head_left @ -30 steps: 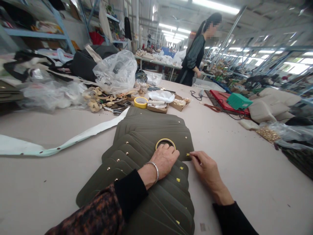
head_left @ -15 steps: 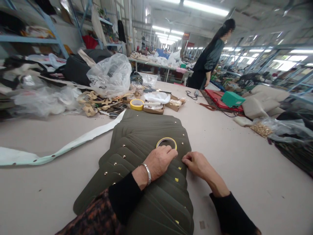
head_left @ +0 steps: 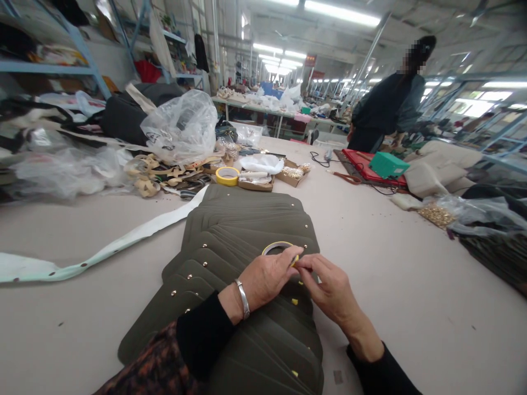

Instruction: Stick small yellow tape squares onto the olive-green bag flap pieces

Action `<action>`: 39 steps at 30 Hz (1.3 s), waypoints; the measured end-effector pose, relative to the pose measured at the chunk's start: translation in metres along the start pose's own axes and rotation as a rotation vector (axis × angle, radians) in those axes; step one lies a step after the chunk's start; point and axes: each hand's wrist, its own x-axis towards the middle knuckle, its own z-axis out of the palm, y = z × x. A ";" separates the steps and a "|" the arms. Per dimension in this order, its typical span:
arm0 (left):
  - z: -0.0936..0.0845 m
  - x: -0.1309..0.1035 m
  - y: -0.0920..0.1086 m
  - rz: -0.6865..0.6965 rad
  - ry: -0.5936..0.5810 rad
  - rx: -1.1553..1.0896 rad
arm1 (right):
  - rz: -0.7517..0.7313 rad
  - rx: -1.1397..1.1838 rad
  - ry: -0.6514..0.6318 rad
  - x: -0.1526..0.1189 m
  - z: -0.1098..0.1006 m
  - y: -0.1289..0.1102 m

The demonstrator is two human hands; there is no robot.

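My left hand (head_left: 267, 274), with a silver bangle on its wrist, is closed on a roll of yellow tape (head_left: 276, 244) above a fanned stack of olive-green panels (head_left: 247, 219). My right hand (head_left: 329, 282) meets it at the fingertips, pinching the yellow tape at the edge of the roll. Small metal studs (head_left: 205, 264) dot the panels along both sides. Several bits of yellow tape (head_left: 295, 302) stick to the right side of the stack. The fingers partly hide the roll.
Behind the stack are another yellow tape roll (head_left: 227, 175) and a cardboard box of small metal parts (head_left: 293, 172). A pale strip (head_left: 123, 241) runs left. Plastic bags (head_left: 181, 123) and scraps lie at the back left. A green box (head_left: 388, 164) sits right; a person (head_left: 382, 104) stands beyond.
My right hand has moved from the panels' right edge up and left to the tape roll. My left hand has turned, raising its thumb side. The person behind has moved right.
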 end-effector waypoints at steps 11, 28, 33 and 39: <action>-0.003 0.004 0.004 -0.003 -0.060 0.091 | 0.121 -0.070 0.135 -0.009 0.010 -0.001; 0.014 0.009 0.004 -0.065 -0.278 0.461 | 0.796 0.431 0.102 0.002 0.011 0.064; 0.013 0.010 0.006 -0.083 -0.352 0.465 | 0.629 0.121 0.040 0.008 0.018 0.062; 0.010 0.009 0.008 -0.113 -0.373 0.449 | 0.586 0.051 0.029 0.005 0.018 0.064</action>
